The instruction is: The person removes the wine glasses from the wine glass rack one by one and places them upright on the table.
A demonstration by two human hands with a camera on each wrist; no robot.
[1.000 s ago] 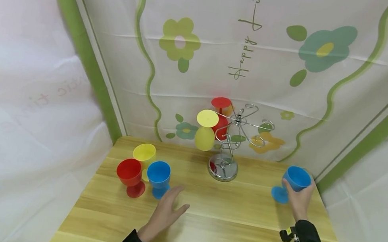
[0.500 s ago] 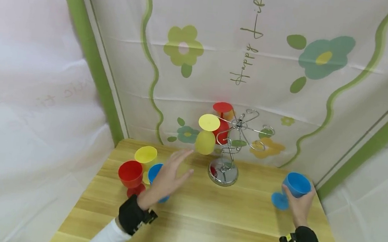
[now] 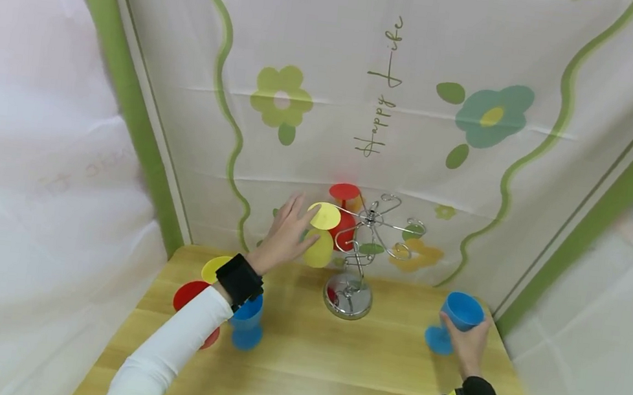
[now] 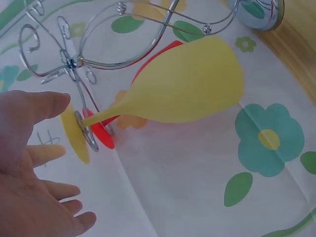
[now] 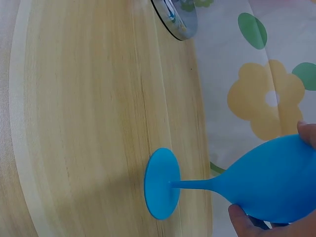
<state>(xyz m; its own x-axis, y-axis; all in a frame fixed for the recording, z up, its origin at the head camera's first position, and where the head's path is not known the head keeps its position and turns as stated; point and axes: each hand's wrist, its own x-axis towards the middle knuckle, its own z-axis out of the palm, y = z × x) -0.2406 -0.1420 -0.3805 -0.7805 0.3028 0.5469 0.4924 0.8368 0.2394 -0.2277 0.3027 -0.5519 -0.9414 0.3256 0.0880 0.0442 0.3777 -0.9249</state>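
Note:
In the head view my left hand (image 3: pixel 284 236) reaches up beside a yellow goblet (image 3: pixel 318 248) that hangs upside down on a chrome stemware rack (image 3: pixel 369 220). The left wrist view shows the thumb and spread fingers around the goblet's yellow foot (image 4: pixel 74 136), without gripping it; actual contact is unclear. Behind it hangs a red goblet (image 3: pixel 342 230), also foot up. At the right, my right hand (image 3: pixel 469 345) grips a blue goblet (image 5: pixel 269 180) by its bowl, thumb and fingers on opposite sides. Whether its foot (image 5: pixel 162 183) touches the table, I cannot tell.
On the left of the wooden table (image 3: pixel 332 369) stand another blue goblet (image 3: pixel 247 330), a red one (image 3: pixel 188 292) and a yellow one (image 3: pixel 214 269), partly hidden by my left arm. Printed cloth walls (image 3: pixel 311 40) enclose the back and sides.
My left hand has risen from beside the standing goblets, moving forward to the hanging yellow goblet. The right hand keeps its grip on the blue goblet. The head view has shifted slightly.

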